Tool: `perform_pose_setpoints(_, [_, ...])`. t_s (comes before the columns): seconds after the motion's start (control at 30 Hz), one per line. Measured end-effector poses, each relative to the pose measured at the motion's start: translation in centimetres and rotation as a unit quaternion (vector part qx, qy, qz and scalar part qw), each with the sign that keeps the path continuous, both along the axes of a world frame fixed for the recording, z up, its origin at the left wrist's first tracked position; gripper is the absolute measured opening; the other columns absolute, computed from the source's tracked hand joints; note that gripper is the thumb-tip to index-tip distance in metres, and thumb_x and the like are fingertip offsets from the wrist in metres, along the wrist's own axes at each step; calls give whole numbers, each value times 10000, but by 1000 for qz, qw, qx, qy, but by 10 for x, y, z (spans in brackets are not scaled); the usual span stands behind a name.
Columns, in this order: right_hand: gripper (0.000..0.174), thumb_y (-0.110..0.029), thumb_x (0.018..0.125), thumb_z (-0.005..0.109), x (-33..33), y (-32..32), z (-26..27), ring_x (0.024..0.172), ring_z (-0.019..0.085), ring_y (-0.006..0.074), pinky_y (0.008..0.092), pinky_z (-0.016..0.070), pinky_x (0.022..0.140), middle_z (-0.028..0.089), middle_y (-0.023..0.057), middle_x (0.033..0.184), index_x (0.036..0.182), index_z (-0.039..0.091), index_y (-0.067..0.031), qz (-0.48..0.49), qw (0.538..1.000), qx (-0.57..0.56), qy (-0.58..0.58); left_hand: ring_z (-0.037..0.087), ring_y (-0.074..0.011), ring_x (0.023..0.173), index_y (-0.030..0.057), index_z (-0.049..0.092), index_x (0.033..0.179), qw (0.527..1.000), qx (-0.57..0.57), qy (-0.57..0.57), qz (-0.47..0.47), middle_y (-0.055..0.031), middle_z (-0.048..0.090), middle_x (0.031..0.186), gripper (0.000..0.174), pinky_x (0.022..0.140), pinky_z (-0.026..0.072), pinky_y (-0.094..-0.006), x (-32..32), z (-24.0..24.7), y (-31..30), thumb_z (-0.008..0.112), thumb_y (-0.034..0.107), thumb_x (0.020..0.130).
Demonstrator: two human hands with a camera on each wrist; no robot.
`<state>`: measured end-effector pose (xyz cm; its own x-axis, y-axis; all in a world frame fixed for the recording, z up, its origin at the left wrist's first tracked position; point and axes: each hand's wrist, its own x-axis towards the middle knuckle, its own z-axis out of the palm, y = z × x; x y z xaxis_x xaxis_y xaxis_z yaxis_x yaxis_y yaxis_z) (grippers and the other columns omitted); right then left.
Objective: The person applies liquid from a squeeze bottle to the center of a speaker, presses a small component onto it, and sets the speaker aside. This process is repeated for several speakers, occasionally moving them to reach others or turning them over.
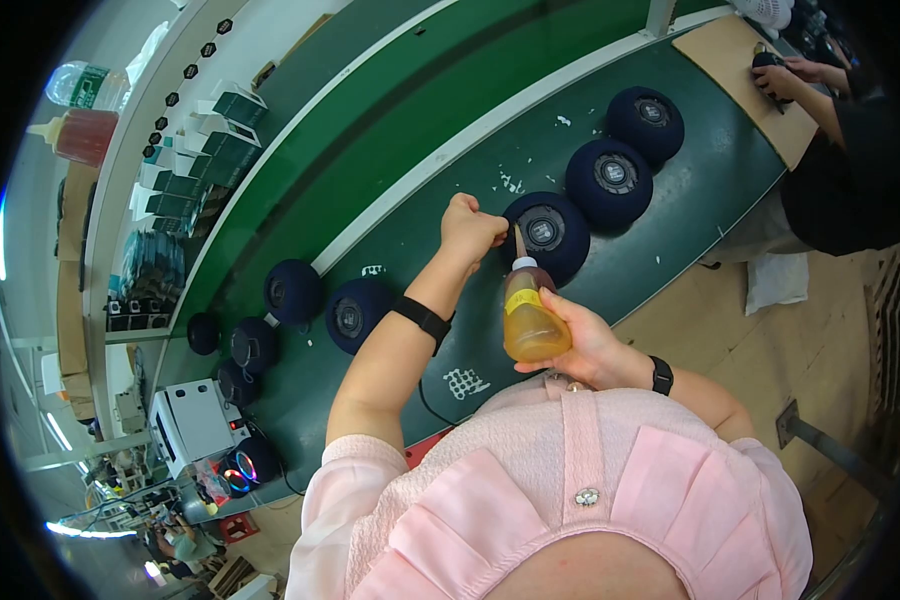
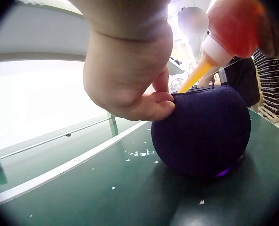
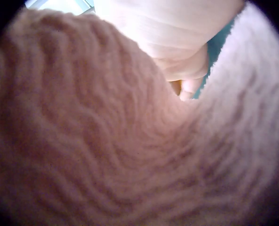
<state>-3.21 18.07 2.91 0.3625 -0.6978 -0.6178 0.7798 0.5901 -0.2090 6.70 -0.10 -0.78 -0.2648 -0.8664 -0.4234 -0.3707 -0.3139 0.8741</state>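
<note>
A round dark-blue fabric-covered speaker sits on the green table, its black round plate facing up. My left hand is at its left side; in the left wrist view the thumb and finger pinch the fabric edge at the top rim of the speaker. My right hand grips a squeeze bottle of amber liquid with a yellow label. The bottle's tapered nozzle points down at the rim, close to the pinching fingers. In the right wrist view pink cloth hides most of the work.
Two similar speakers stand further right, and several more to the left. White scraps lie on the green table. A white machine is at the far left. Another person's hands work over a brown board.
</note>
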Motion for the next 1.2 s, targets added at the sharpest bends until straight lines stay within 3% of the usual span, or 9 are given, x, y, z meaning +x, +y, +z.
perform_pose_setpoints(0.23, [412,-411,912,442,-11,8,-2,972,578,240,497,496,781,575,99,1069,1154,477,-80,27,1000,2,-2,594,-188,559,68,308,872,1000,-8,-2,-2,-103,549,679,429,494,519,-304,-1,-1,0,647,-52,636])
perform_pose_setpoints(0.5, [436,-423,902,453,-15,13,-5,892,610,215,421,544,674,588,104,1024,1128,484,-51,32,998,-29,37,588,-187,557,68,307,867,1000,-6,-5,2,-99,542,664,431,491,517,-303,0,-1,-1,646,-54,630])
perform_pose_setpoints(0.67, [432,-425,896,461,-17,8,-4,890,610,216,418,542,671,596,100,1008,1119,496,-56,13,999,-10,51,573,-175,550,62,320,851,1000,-19,7,-1,-98,540,651,424,475,493,-294,-1,-4,0,651,-55,612])
perform_pose_setpoints(0.87, [430,-429,892,468,-21,13,-11,871,616,216,404,538,658,602,97,998,1115,505,-63,17,998,-15,65,558,-145,572,24,430,832,981,-125,-109,-96,-73,560,651,342,496,451,-271,-7,4,-10,669,-16,590])
perform_pose_setpoints(0.93, [431,-429,891,470,-22,13,-11,867,617,215,401,538,655,603,97,999,1114,507,-63,24,997,-20,69,573,-150,605,32,480,828,933,-241,-231,-139,-61,575,664,280,560,470,-278,-12,24,-13,671,31,622])
perform_pose_setpoints(1.07, [439,-433,887,479,-23,12,-9,865,619,210,399,538,657,605,95,998,1116,508,-60,-3,996,-20,87,608,-196,655,46,505,809,915,-317,-182,-170,-75,597,691,223,614,483,-303,-26,35,-20,665,57,653])
perform_pose_setpoints(1.13, [442,-435,885,481,-23,11,-9,866,619,209,398,538,656,607,94,996,1115,509,-58,-7,996,-22,90,631,-245,710,47,516,823,845,-408,-116,-325,-95,618,729,211,642,491,-326,-36,39,-21,659,44,669])
perform_pose_setpoints(1.2, [444,-437,885,481,-22,11,-10,867,620,207,400,540,653,608,93,991,1111,511,-56,-4,995,-16,97,615,-309,730,53,530,819,802,-408,-111,-421,-124,623,750,185,634,481,-378,-45,41,-22,644,43,674])
